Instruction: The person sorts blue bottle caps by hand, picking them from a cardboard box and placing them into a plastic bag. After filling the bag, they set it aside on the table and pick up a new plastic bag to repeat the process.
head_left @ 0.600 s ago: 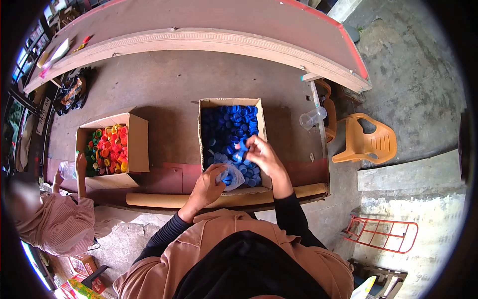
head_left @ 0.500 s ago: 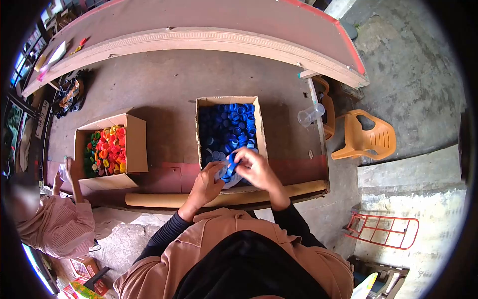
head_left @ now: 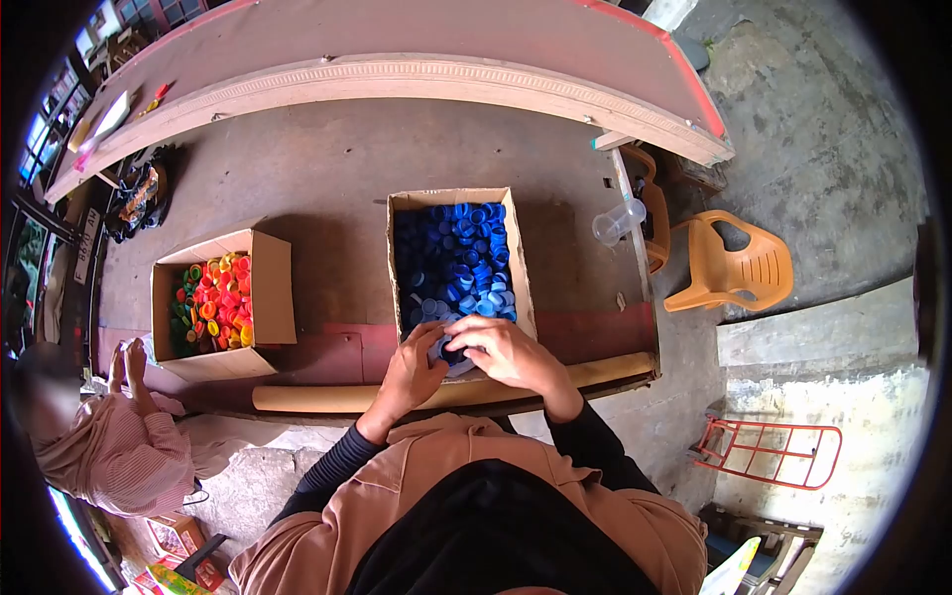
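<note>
My left hand (head_left: 411, 371) holds the clear bag (head_left: 464, 371) near the desk's (head_left: 347, 198) front edge; my right hand (head_left: 508, 355) bends narrow over it. The box of blue caps (head_left: 525, 283) points long-ways away from me. One plate (head_left: 85, 246) shows "F".

Brown table (head_left: 337, 198) with cardboard boxes (head_left: 273, 288)

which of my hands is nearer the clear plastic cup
Right. Your right hand is left of the cup, on your side of it; your left hand is farther left.
</note>
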`<state>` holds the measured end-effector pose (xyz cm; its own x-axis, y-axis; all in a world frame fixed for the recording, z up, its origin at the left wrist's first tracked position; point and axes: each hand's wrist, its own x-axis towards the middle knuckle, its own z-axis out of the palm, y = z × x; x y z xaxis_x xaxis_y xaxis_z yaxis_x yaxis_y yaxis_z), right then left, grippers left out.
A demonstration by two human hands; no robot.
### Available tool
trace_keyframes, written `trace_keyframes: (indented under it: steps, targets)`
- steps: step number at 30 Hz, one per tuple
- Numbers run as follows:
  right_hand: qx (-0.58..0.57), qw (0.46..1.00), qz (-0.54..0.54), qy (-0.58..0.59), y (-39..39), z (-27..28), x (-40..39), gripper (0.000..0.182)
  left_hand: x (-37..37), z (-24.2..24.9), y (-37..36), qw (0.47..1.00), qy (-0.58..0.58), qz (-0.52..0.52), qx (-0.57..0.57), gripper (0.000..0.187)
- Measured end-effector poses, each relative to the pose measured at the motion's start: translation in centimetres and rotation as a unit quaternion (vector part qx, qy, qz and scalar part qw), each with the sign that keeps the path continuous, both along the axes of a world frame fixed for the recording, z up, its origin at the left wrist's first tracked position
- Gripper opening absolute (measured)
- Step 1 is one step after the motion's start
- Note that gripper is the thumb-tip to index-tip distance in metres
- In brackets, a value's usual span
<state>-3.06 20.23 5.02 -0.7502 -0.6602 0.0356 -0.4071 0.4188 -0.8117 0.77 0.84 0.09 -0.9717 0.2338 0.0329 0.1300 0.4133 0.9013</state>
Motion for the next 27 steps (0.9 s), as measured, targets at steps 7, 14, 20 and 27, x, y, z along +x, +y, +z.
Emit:
trace_keyframes:
  steps: [7, 14, 20, 27]
  targets:
    - [0.099, 0.975, -0.194, 0.042, 2.0, -6.4, -9.0, 0.013, 0.3, 0.8, -0.2, 0.999, -0.048, 0.005, -0.003, 0.047]
    - [0.284, 0.934, -0.162, 0.145, 1.4, -14.2, -13.1, 0.020, 0.3, 0.1, -0.2, 0.999, 0.027, 0.005, -0.016, 0.048]
    - [0.362, 0.914, -0.166, 0.085, 0.7, -15.9, -13.9, 0.023, 0.3, 0.1, -0.3, 1.000, 0.022, 0.011, -0.011, 0.047]
    - [0.269, 0.939, -0.194, 0.097, 1.7, -17.5, -14.2, 0.023, 0.3, 0.7, -0.3, 1.000, -0.006, 0.000, -0.017, 0.046]
